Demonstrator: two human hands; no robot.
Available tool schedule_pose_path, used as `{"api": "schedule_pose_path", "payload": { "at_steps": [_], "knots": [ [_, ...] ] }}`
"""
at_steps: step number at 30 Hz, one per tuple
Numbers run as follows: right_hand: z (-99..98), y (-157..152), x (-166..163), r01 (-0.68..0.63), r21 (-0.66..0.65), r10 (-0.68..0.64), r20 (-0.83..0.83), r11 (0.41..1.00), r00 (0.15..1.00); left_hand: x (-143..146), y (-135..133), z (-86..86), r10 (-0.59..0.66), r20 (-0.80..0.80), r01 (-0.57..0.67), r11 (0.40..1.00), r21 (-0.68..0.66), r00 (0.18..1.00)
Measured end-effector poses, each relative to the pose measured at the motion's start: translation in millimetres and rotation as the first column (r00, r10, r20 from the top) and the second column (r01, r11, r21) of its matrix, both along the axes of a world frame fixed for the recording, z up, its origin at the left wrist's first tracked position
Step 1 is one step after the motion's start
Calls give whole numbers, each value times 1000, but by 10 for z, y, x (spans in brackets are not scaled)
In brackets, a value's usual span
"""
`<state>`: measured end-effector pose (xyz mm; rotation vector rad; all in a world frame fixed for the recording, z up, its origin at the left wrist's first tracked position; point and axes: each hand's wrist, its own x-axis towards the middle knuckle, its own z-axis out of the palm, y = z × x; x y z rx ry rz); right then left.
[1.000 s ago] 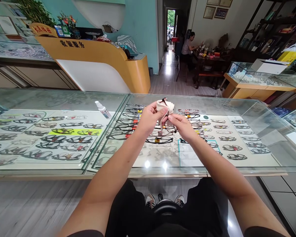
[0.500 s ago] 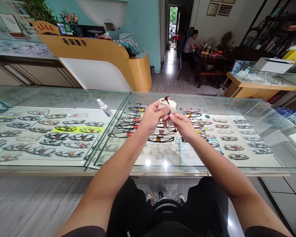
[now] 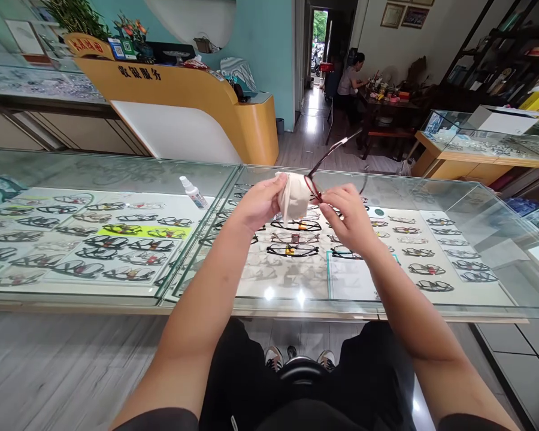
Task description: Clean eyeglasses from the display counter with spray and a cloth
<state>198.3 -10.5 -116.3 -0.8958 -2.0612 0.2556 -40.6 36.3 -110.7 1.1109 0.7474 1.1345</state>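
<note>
Above a glass display counter (image 3: 422, 308), my left hand (image 3: 259, 202) is closed on a cream cleaning cloth (image 3: 293, 195). The cloth is pressed round one lens of a dark red pair of glasses (image 3: 327, 173). My right hand (image 3: 349, 214) pinches the frame of the glasses just right of the cloth. One temple arm of the glasses sticks up and to the right, towards the far side of the counter. Both hands are held a little above the glass top, near its far half.
Under the glass lie several rows of spectacle frames (image 3: 291, 248). A small white spray bottle (image 3: 192, 191) lies on the glass to the left of my hands. Beyond stand an orange reception desk (image 3: 184, 108), another display case (image 3: 480, 149) and a seated person (image 3: 350, 81) at a table.
The glasses have been turned, so a temple arm now points up to the right. My right hand has shifted right and opened its grip wider; the cloth has moved slightly left.
</note>
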Motion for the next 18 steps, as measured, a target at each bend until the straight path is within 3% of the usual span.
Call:
{"api": "schedule_pose_path", "payload": {
  "at_steps": [3, 6, 12, 18],
  "knots": [
    [-27, 3, 46, 122, 242, -197, 314, 963, 929, -239, 62, 7, -125, -201, 102, 988, -119, 971],
    [-104, -21, 16, 82, 349, -251, 473, 933, 845, -398, 93, -6, -267, -298, 210, 955, -210, 917],
    [-142, -166, -112, -8, 375, -234, 595, 927, 768, -441, 73, -55, -362, -413, 255, 922, -292, 836],
    [-184, -168, -132, 21, 373, -251, 582, 928, 773, -346, -26, 38, -406, -475, 338, 914, -225, 781]
  ]
}}
